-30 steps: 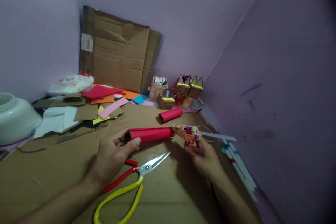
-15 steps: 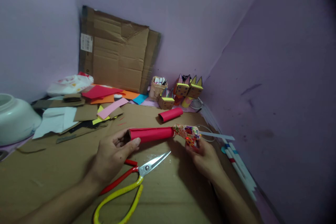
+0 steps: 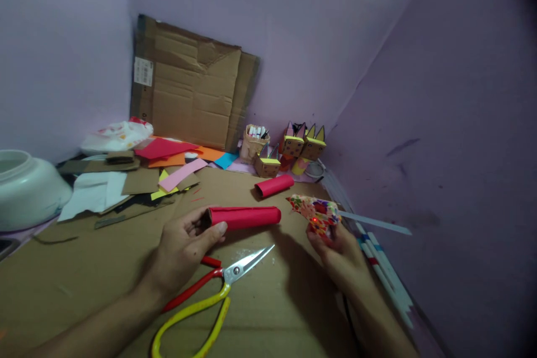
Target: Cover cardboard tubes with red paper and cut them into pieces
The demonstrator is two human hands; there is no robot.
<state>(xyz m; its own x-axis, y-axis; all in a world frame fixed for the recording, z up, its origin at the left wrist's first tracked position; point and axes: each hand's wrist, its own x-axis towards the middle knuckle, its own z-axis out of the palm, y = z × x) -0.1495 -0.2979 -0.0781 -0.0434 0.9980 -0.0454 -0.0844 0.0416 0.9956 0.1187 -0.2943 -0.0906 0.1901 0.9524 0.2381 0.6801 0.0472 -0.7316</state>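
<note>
My left hand [image 3: 187,240] is closed around the near-left end of a red paper-covered tube [image 3: 247,217], held level above the cardboard sheet. In my right hand [image 3: 335,249] is a flower-patterned hot glue gun [image 3: 314,210] with a small red light lit. A clear glue stick [image 3: 375,221] juts out of its back. The gun's nozzle points left, a short gap away from the tube's right end. Scissors [image 3: 235,271] with red and yellow handles lie partly open below the tube. Behind it, a second, shorter red tube [image 3: 274,185] rests on the cardboard.
Coloured paper and cardboard scraps [image 3: 168,148] are heaped at the back left, near a white bowl [image 3: 31,193]. A cup of markers [image 3: 254,142] and several cardboard cat figures [image 3: 293,145] stand at the back. More glue sticks [image 3: 384,265] lie along the right wall.
My right hand has drawn the glue gun to the right, so its nozzle has come away from the tube's end. My left hand holds the tube much as before.
</note>
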